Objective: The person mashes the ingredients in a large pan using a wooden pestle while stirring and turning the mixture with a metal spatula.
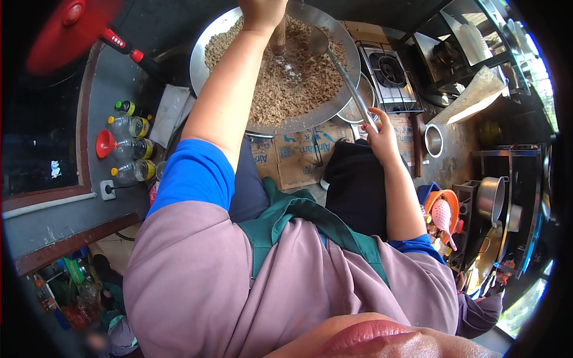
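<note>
A wide metal wok (200, 59) holds a heap of brown crumbly food (280, 98), with a white patch (291, 73) near its middle. My left hand (262, 13) reaches over the wok at the top edge, partly cut off. It is closed around a thick wooden stick (278, 40) whose lower end meets the food. In my right hand (382, 136), closed fingers hold the long metal handle of a ladle (320, 42). The ladle's bowl rests over the right part of the heap.
A gas stove (388, 70) and a metal pot (433, 141) stand to the right. Flattened cardboard (298, 156) lies before the wok. Several bottles (128, 126), a red funnel (105, 143) and a red fan (73, 30) are at left. An orange basket (449, 197) is at lower right.
</note>
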`<move>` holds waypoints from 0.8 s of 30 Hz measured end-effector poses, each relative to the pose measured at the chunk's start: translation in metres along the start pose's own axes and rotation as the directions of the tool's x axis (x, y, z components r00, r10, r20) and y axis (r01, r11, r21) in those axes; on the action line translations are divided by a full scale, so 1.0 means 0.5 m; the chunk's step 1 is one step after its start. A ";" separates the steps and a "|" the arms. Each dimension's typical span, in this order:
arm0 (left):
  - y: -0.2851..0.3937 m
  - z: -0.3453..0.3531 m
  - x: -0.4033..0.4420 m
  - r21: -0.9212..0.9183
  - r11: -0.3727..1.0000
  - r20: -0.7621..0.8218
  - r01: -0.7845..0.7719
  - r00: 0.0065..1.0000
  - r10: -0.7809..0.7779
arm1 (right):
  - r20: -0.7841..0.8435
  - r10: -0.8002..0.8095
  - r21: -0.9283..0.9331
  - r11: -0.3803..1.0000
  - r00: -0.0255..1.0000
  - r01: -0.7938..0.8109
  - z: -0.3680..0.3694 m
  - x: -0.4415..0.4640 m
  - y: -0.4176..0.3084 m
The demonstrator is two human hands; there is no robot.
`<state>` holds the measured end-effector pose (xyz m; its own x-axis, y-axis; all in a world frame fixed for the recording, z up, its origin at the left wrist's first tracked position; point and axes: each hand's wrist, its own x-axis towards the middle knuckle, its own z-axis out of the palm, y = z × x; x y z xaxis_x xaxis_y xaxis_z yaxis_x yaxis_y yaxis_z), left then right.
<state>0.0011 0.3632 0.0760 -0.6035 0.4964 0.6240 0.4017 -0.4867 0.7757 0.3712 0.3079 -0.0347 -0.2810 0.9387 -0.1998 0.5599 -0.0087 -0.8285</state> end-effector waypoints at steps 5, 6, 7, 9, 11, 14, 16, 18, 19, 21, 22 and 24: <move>-0.026 -0.008 -0.038 0.064 0.998 -0.038 0.004 0.999 -0.002 | 0.032 -0.039 -0.067 0.997 0.999 0.041 0.000 -0.007 -0.002; -0.007 -0.018 -0.041 0.070 0.997 -0.060 0.018 0.998 -0.014 | 0.037 -0.037 -0.074 0.996 0.999 0.040 0.001 -0.011 -0.006; 0.012 -0.028 -0.047 0.077 0.996 -0.081 0.033 0.996 -0.027 | 0.038 -0.042 -0.083 0.996 0.998 0.045 0.003 -0.012 -0.007; 0.053 -0.045 -0.046 -0.034 0.999 -0.100 -0.024 0.995 0.020 | 0.041 -0.050 -0.094 0.994 0.998 0.053 0.009 -0.010 0.000; 0.078 -0.069 -0.042 -0.101 0.995 -0.014 0.001 1.000 -0.003 | 0.028 -0.053 -0.099 0.994 0.998 0.056 0.016 -0.006 0.007; 0.033 -0.071 -0.064 -0.059 0.995 -0.072 0.081 0.994 -0.085 | 0.009 -0.064 -0.110 0.992 0.998 0.065 0.025 -0.001 0.016; 0.015 -0.073 -0.083 0.043 0.998 -0.162 0.041 0.986 -0.034 | -0.002 -0.073 -0.128 0.989 0.997 0.073 0.029 -0.001 0.019; 0.024 -0.077 -0.086 0.023 0.999 -0.180 0.034 0.983 -0.029 | -0.005 -0.087 -0.150 0.985 0.996 0.085 0.033 0.000 0.025; 0.052 -0.079 -0.086 0.012 0.999 -0.186 0.031 0.982 -0.028 | -0.007 -0.091 -0.160 0.983 0.996 0.088 0.033 0.000 0.029; 0.099 -0.088 -0.072 -0.047 0.996 -0.169 -0.079 0.983 0.070 | -0.008 -0.088 -0.187 0.979 0.996 0.085 0.033 0.000 0.037; 0.113 -0.099 -0.065 -0.083 0.995 -0.124 -0.052 0.991 0.041 | 0.001 -0.084 -0.201 0.976 0.996 0.083 0.031 0.000 0.039; 0.118 -0.119 -0.052 -0.102 0.995 -0.005 0.012 1.000 -0.012 | 0.026 -0.067 -0.232 0.970 0.997 0.071 0.034 -0.004 0.042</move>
<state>-0.0003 0.2787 0.0999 -0.6120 0.4987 0.6138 0.3225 -0.5513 0.7695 0.3701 0.2998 -0.0606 -0.3383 0.9277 -0.1575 0.7038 0.1384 -0.6968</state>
